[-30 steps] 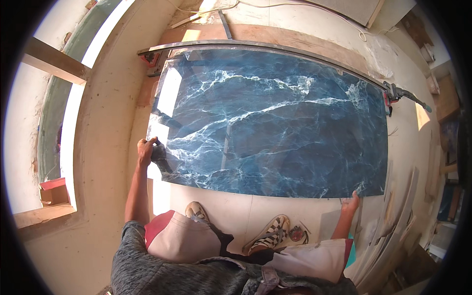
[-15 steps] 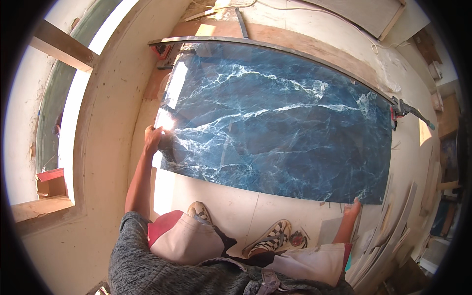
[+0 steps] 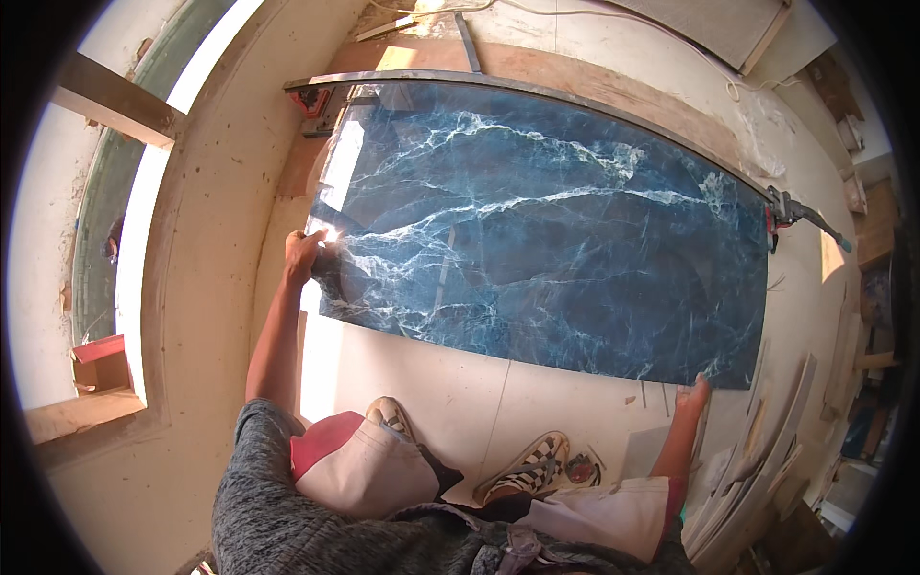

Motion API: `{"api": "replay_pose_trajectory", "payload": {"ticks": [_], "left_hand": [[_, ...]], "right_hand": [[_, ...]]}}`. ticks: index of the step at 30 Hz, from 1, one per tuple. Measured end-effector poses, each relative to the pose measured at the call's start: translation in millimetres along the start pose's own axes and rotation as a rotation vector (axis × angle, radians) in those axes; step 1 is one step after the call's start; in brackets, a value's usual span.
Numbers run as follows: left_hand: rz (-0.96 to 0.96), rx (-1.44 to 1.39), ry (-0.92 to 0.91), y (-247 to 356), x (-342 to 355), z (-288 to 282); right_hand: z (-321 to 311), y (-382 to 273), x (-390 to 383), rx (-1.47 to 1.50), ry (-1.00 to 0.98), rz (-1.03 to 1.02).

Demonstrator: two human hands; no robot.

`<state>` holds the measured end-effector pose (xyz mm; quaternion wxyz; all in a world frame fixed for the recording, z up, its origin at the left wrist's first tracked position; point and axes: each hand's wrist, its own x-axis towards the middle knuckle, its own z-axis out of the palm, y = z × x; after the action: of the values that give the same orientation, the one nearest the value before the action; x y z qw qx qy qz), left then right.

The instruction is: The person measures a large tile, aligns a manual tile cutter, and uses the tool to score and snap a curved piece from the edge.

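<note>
A large glossy dark blue slab with white veins [image 3: 537, 240] spans the middle, a long metal rail [image 3: 508, 91] along its far edge. My left hand [image 3: 303, 251] is closed on the slab's left edge, beside a bright glint. My right hand [image 3: 692, 393] grips the near edge close to the right corner, its fingertips partly hidden. A clamp with a long handle [image 3: 789, 213] sits at the rail's right end, and a red clamp [image 3: 305, 102] at its left end.
A framed wall opening with a wooden crossbar [image 3: 120, 115] is at left. Long pale strips [image 3: 781, 441] lie at right. A cord [image 3: 441, 10] runs along the back. My checkered shoes [image 3: 532, 465] are below the slab, beside a small red-and-black object [image 3: 582, 470].
The view has shifted slightly. My left hand and the slab's near-left edge appear farther up the picture. Both hands keep their hold, and a sun glint has appeared by my left hand.
</note>
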<state>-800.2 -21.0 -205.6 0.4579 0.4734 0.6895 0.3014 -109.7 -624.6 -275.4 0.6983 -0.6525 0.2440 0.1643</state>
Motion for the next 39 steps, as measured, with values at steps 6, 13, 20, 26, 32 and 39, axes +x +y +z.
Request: {"api": "replay_pose_trajectory", "payload": {"ticks": [6,13,20,26,32,39], "left_hand": [[0.028,0.004,0.021,-3.3,7.7,-5.1],[0.085,-0.003,0.056,-10.9,10.0,-7.2],[0.162,-0.044,0.009,-6.0,4.4,3.0],[0.195,-0.023,0.096,0.3,-7.6,12.3],[0.147,-0.023,0.005,-4.0,0.5,5.2],[0.231,-0.035,-0.015,-24.1,26.7,4.6]], "right_hand": [[3.5,10.0,-0.3,0.066,-0.044,-0.007],[4.8,13.0,8.1,-0.017,-0.002,0.027],[9.0,18.9,15.1,-0.037,0.02,0.034],[13.8,12.4,20.5,-0.069,0.054,0.024],[19.1,13.1,17.5,-0.047,0.081,0.062],[21.7,8.8,20.2,0.004,0.071,0.124]]}}
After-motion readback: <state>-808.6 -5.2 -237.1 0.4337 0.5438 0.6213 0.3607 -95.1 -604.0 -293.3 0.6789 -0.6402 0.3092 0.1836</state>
